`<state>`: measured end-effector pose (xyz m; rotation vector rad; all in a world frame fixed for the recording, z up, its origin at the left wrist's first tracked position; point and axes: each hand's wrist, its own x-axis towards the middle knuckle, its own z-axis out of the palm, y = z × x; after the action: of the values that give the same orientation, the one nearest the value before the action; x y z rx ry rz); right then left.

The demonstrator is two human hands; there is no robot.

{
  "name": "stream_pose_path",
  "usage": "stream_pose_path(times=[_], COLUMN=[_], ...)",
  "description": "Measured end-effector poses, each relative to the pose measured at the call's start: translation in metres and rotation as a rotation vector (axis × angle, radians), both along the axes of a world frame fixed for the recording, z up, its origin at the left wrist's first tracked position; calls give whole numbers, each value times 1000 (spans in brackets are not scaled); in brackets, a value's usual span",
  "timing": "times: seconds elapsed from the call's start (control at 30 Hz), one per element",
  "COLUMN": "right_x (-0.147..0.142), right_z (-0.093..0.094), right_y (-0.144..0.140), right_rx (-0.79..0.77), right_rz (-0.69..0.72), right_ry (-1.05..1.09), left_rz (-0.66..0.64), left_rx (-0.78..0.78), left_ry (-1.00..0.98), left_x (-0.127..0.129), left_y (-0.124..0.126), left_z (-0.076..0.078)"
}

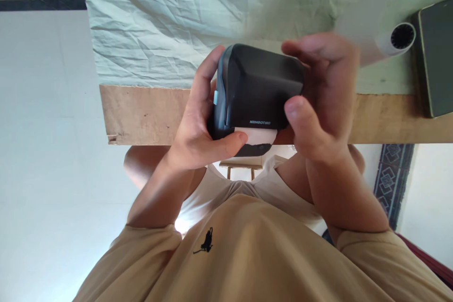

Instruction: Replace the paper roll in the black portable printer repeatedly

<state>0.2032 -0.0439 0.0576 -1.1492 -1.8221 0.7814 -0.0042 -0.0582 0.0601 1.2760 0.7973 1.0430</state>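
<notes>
A black label printer (264, 82) marked NIIMBOT is held up over the near edge of the table. My left hand (198, 122) grips its left side, with the thumb lying across the front by the paper slot. From that slot sticks a white label strip (260, 135), and the left thumb tip touches its left end. My right hand (325, 89) is curled at the printer's right side, thumb on the lower right corner; its other fingers are partly hidden behind and slightly blurred. A small light-blue button (215, 97) shows on the printer's left side.
A pale green wrinkled cloth (159, 23) covers most of the wooden table (141, 113), whose front edge lies bare. At the right are a white cylinder with a dark round end (402, 36) and a dark flat device (437, 59). A small stool (240, 164) shows below.
</notes>
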Motion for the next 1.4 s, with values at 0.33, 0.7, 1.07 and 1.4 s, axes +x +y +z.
stream_pose_path(times=[0.33,0.7,1.07,1.4], right_x=[1,2,0,2], right_z=[-2,-6,-7,-12], right_y=[6,8,9,10], right_rx=[126,148,128,89], right_rz=[111,118,102,124], right_ry=[-34,-65,-32,-13], left_rz=[82,78,74,122], left_rx=[244,311,108,116], left_ry=[-100,-147,-141,-99], left_x=[5,5,5,4], left_y=[14,19,9,9], left_z=[-58,-66,-47,-49])
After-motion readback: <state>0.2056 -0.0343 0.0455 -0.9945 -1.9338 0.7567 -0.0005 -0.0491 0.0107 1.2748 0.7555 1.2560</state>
